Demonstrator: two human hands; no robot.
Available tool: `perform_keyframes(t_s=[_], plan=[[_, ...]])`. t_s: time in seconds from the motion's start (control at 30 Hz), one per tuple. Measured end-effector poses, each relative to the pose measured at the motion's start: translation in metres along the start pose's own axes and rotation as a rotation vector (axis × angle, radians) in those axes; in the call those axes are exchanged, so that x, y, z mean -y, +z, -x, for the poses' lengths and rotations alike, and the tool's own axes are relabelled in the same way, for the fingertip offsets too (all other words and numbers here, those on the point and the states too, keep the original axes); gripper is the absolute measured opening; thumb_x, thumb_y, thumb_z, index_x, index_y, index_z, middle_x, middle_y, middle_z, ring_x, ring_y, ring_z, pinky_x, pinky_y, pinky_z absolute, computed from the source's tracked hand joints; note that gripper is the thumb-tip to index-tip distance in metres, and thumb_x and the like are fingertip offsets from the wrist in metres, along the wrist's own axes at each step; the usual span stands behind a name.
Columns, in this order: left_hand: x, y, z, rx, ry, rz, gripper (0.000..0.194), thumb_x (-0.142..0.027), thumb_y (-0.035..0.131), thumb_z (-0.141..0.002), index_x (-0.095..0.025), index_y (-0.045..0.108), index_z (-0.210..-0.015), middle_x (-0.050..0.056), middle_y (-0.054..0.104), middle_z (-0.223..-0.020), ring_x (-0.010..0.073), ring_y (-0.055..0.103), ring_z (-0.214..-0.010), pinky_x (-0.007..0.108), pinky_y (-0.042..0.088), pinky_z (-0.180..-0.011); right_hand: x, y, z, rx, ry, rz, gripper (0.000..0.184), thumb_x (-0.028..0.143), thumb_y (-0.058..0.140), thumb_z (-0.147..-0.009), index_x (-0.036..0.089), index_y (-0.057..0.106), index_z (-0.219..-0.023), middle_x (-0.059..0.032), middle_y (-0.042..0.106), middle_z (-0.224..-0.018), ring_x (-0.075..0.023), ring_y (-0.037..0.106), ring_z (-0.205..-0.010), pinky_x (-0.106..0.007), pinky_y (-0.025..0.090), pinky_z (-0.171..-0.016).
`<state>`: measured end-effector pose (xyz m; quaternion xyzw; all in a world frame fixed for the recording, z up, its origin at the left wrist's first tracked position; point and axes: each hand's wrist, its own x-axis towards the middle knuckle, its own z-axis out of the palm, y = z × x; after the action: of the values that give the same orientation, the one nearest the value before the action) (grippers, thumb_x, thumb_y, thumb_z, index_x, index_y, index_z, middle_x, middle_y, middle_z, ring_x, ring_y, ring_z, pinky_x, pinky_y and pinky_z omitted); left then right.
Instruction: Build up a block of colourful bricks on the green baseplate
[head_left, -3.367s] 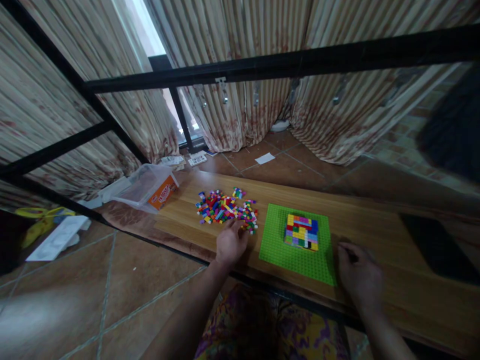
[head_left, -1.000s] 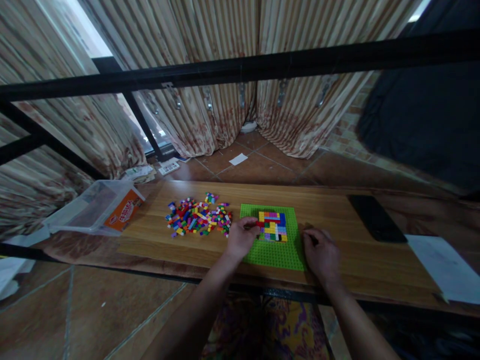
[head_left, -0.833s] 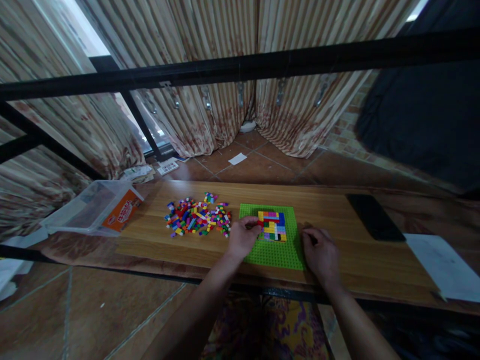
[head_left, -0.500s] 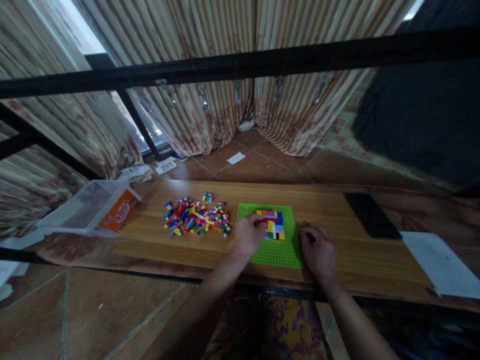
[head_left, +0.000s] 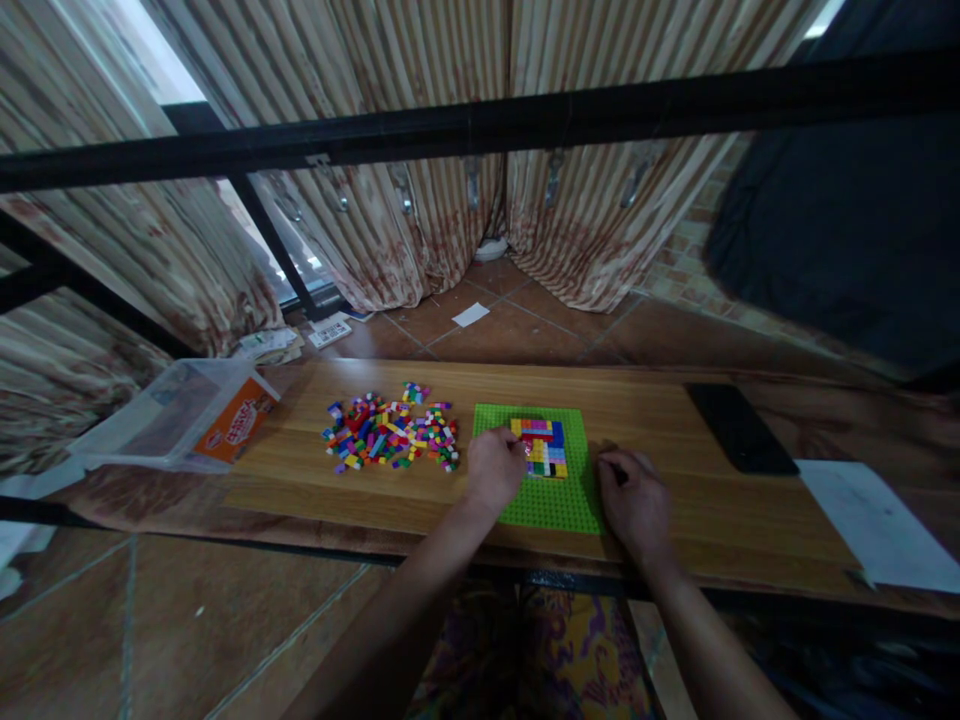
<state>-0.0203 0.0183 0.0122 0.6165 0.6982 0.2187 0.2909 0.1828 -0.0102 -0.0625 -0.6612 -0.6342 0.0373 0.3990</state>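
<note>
A green studded baseplate lies on the wooden board, with a patch of multicoloured building bricks fixed on its middle. My left hand reaches over the plate's left side, fingers pinched together at the left edge of that patch. Something small and reddish shows at its fingertips, too small to make out. Close by, a red brick is in the upper part of the patch. My right hand rests on the board beside the plate's right edge, its fingers curled closed with nothing visible in them.
Loose bricks are heaped left of the plate. Farther left stands a clear plastic box with an orange label. A black phone-like slab and a white paper lie to the right. A dark rail crosses behind the board.
My left fingertips have drawn slightly back and down from the red brick, leaving it more exposed. My right hand stays curled in the same place. The whole view has shifted slightly.
</note>
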Motion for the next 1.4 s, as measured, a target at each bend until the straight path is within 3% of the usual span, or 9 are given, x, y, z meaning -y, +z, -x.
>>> perform_keyframes(t_s=[0.3,0.57,0.77,1.13,1.4], plan=[[-0.006,-0.003,0.001,0.015,-0.009,-0.081,0.025,-0.025,0.05,-0.083,-0.017,0.072,-0.075,0.007,0.072,-0.075,0.0155,0.064,-0.07,0.024,0.04,-0.062,0.002,-0.001,0.0,-0.004,0.004,-0.026,0.028,0.038,0.047,-0.088,0.019,0.066,-0.08,-0.0081,0.067,-0.087,-0.021,0.061,-0.081,-0.032,0.047,-0.074],[-0.004,-0.002,-0.001,0.018,-0.035,-0.115,0.034,-0.039,0.048,-0.087,-0.017,0.072,-0.08,0.007,0.072,-0.077,0.0155,0.063,-0.069,0.024,0.037,-0.058,0.001,-0.001,0.0,0.006,-0.002,-0.023,0.029,0.038,0.046,-0.088,0.019,0.066,-0.08,-0.0086,0.066,-0.086,-0.0215,0.061,-0.08,-0.033,0.047,-0.074],[-0.003,-0.001,-0.002,0.031,-0.038,-0.135,0.029,-0.035,0.05,-0.085,-0.02,0.073,-0.077,0.005,0.072,-0.076,0.016,0.064,-0.07,0.025,0.037,-0.058,0.002,-0.001,0.0,0.004,0.012,-0.011,0.027,0.036,0.047,-0.087,0.019,0.067,-0.08,-0.0089,0.067,-0.088,-0.0212,0.061,-0.08,-0.033,0.047,-0.074],[0.004,0.008,0.003,-0.074,0.077,-0.141,0.03,-0.038,0.046,-0.091,-0.022,0.071,-0.088,0.005,0.072,-0.082,0.0169,0.065,-0.077,0.025,0.042,-0.067,-0.002,0.001,0.0,0.002,0.003,-0.013,0.03,0.039,0.047,-0.087,0.018,0.067,-0.081,-0.0093,0.067,-0.087,-0.0216,0.061,-0.08,-0.033,0.047,-0.074],[0.008,0.005,0.006,-0.105,0.057,-0.091,0.036,-0.04,0.039,-0.094,-0.02,0.068,-0.084,0.006,0.071,-0.079,0.0166,0.065,-0.075,0.025,0.042,-0.066,0.0,-0.001,0.0,0.002,0.012,-0.013,0.029,0.039,0.047,-0.087,0.018,0.067,-0.081,-0.0096,0.068,-0.089,-0.0217,0.061,-0.08,-0.033,0.047,-0.073]])
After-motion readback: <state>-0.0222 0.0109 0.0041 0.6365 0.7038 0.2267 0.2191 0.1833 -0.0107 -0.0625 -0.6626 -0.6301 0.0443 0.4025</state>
